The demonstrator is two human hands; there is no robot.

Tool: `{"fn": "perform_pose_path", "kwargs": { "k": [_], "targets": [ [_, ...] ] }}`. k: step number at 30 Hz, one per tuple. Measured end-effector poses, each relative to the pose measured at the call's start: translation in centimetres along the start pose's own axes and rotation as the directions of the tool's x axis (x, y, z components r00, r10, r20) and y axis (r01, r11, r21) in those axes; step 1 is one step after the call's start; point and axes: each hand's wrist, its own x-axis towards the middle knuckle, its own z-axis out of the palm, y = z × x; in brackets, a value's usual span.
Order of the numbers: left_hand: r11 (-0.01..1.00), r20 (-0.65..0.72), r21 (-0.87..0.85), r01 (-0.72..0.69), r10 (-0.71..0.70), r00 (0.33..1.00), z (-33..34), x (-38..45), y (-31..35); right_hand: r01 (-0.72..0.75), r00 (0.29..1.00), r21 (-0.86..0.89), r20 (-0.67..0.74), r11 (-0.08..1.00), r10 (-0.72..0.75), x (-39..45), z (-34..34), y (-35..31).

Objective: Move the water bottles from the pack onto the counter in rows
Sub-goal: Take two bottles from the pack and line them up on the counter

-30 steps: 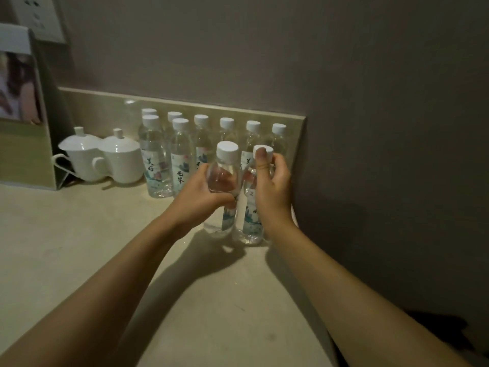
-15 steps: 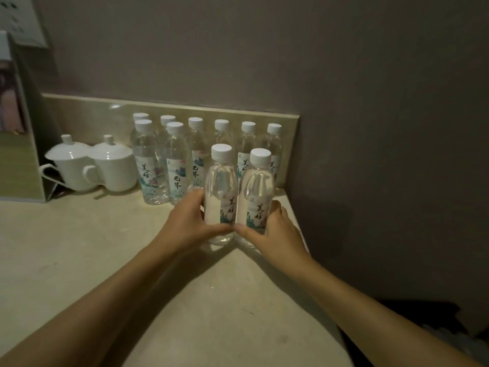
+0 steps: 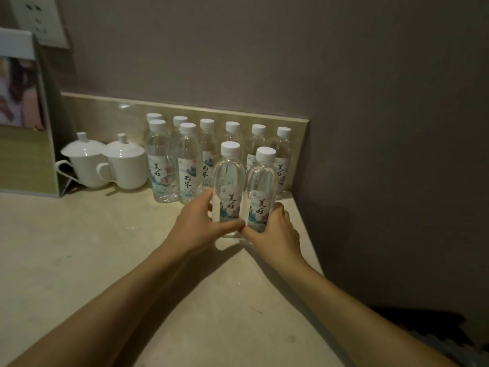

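— Hands first: what are they doing?

— Left hand (image 3: 197, 223) is wrapped around the lower body of the left front bottle (image 3: 229, 186), thumb across the label, fingers behind it. Right hand (image 3: 275, 231) is closed the same way on the right front bottle (image 3: 262, 192), thumb low on the label. The two thumbs nearly meet between the bottles.

— Are those bottles standing?

— Both upright, white caps on, side by side and just touching or very nearly so. Their bases are hidden by the hands, so I cannot tell whether they rest on the counter (image 3: 105, 260) or sit slightly above it.

— Where is the rest of the water?

— Behind them. A back row of bottles (image 3: 232, 139) stands along the low backsplash (image 3: 105, 115), six caps showing. In front of that row, at its left end, stand two more bottles (image 3: 161, 165), upright with labels facing out. The held pair is at the right end of that second line, near the counter's right edge and the grey wall (image 3: 370, 128).

— Anything else on the surface?

— Two white lidded cups (image 3: 105, 165) with handles, just left of the bottles and touching each other. Left of them a standing card holder (image 3: 23, 115) with a picture on it, and a wall socket (image 3: 39, 19) above.
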Motion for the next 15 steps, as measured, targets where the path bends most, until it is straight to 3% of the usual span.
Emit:
{"fn": "perform_pose_path", "kwargs": {
  "k": [3,15],
  "targets": [
    [0.993,-0.085,0.09,0.079,-0.072,0.994,0.5,-0.7,-0.2,0.008,1.0,-0.023,-0.01,1.0,-0.008,-0.3,0.1,0.3],
    [0.989,-0.212,0.016,0.146,-0.139,0.967,1.4,0.8,-1.0,-0.044,0.999,-0.031,-0.03,0.999,0.043,2.0,1.4,-1.4]
  ]
}}
